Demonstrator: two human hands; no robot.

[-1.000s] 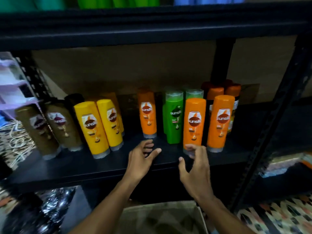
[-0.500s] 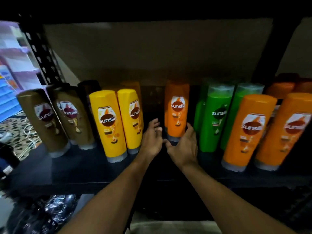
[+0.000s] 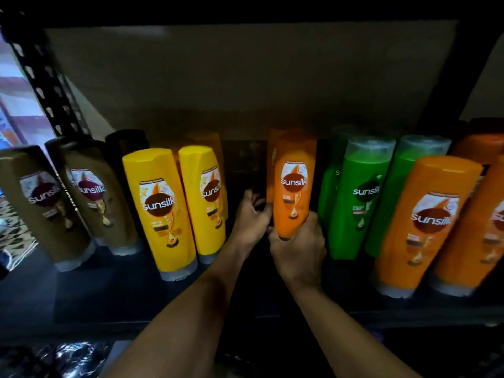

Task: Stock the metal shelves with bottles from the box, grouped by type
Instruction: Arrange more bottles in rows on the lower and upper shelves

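Observation:
My right hand (image 3: 298, 248) grips the base of an orange Sunsilk bottle (image 3: 294, 184), which stands cap-down in the middle of the black metal shelf (image 3: 109, 296). Just left of it, my left hand (image 3: 252, 218) curls its fingers round the lower left side of a second orange bottle (image 3: 270, 165) standing behind the first. More orange bottles (image 3: 428, 222) stand at the right end, with green bottles (image 3: 360, 197) between them and my hands. Yellow bottles (image 3: 161, 211) and brown bottles (image 3: 46, 208) fill the left half. The box is out of view.
A cardboard sheet (image 3: 245, 77) backs the shelf. A perforated black upright (image 3: 43, 83) stands at the left and another post (image 3: 474, 72) at the right. Shiny black plastic (image 3: 71, 356) lies below the shelf at the lower left.
Both hands moved from the shelf's front edge deeper in to the middle orange bottles. My right hand closed round the front bottle's base, and the view came closer.

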